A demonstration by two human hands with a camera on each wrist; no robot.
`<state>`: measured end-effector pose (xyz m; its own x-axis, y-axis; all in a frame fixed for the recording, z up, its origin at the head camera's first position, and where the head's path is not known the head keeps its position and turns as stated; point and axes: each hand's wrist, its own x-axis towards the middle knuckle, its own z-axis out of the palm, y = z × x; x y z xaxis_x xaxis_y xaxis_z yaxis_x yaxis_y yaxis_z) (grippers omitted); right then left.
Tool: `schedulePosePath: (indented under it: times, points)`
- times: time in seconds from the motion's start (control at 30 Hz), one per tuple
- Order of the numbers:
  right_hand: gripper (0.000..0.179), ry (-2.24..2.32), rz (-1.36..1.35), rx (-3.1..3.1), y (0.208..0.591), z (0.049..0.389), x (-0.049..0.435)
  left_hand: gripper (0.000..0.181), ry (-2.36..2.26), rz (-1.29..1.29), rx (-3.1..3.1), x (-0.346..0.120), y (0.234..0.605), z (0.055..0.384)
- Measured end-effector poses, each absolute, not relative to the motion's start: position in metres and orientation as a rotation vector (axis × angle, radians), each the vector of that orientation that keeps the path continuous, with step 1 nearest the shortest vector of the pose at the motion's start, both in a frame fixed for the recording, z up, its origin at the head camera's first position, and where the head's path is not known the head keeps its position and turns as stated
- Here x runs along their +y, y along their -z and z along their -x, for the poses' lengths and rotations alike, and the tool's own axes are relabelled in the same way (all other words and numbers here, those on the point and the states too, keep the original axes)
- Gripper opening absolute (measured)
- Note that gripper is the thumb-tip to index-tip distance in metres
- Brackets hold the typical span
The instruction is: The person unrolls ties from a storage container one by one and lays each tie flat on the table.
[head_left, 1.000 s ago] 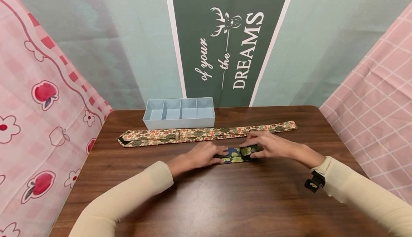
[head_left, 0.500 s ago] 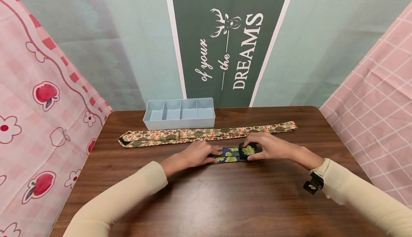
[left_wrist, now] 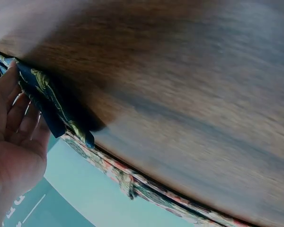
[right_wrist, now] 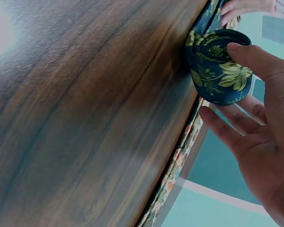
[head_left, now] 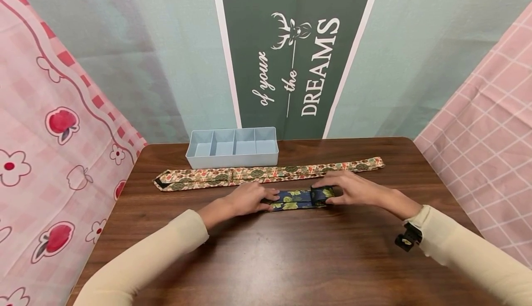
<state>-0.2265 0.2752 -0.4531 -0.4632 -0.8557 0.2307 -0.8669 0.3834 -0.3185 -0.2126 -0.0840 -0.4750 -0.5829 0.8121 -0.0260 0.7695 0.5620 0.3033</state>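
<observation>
A navy necktie with yellow-green flowers (head_left: 293,200) lies on the table, its right end wound into a roll (right_wrist: 221,68). My right hand (head_left: 355,189) holds that roll, thumb at the coil's near side and fingers around the far side. On the flat stretch to the left, my left hand (head_left: 247,200) grips the tie between thumb and fingers; the left wrist view shows the thumb (left_wrist: 8,78) against its edge. The palm hides part of the flat end. Behind both hands a cream patterned necktie (head_left: 257,173) is laid out lengthwise.
A pale blue box (head_left: 232,159) with several compartments stands at the back of the brown wooden table (head_left: 257,260). Curtains hang behind and at both sides. A small black camera (head_left: 406,240) sits on my right wrist.
My left hand has slid left along the navy necktie, so more of its flat stretch shows. The roll has turned a little in my right hand, which stays nearly in place.
</observation>
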Motion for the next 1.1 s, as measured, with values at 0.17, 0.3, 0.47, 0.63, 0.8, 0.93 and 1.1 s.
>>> schedulePosePath:
  times: [0.17, 0.3, 0.47, 0.63, 0.8, 0.93, 1.1]
  points:
    - [0.054, -0.589, -1.596, -2.606, 0.457, 0.225, 0.28, 0.041, -0.392, -1.312, 2.646, -0.094, 0.474, 0.211]
    - [0.054, -0.676, -1.568, -2.619, 0.461, 0.225, 0.282, 0.041, -0.4, -1.317, 2.665, -0.098, 0.474, 0.21]
    - [0.054, -0.72, -1.572, -2.594, 0.462, 0.225, 0.282, 0.041, -0.41, -1.326, 2.667, -0.095, 0.473, 0.211]
    - [0.05, -0.716, -1.543, -2.662, 0.462, 0.224, 0.28, 0.045, -0.414, -1.348, 2.683, -0.084, 0.472, 0.21]
    - [0.044, -0.696, -1.485, -2.704, 0.461, 0.223, 0.275, 0.048, -0.421, -1.38, 2.696, -0.063, 0.472, 0.21]
    - [0.036, -0.72, -1.456, -2.712, 0.459, 0.223, 0.272, 0.048, -0.422, -1.374, 2.69, -0.044, 0.472, 0.212]
    - [0.032, -0.714, -1.417, -2.736, 0.454, 0.224, 0.27, 0.05, -0.375, -1.382, 2.701, -0.024, 0.473, 0.216]
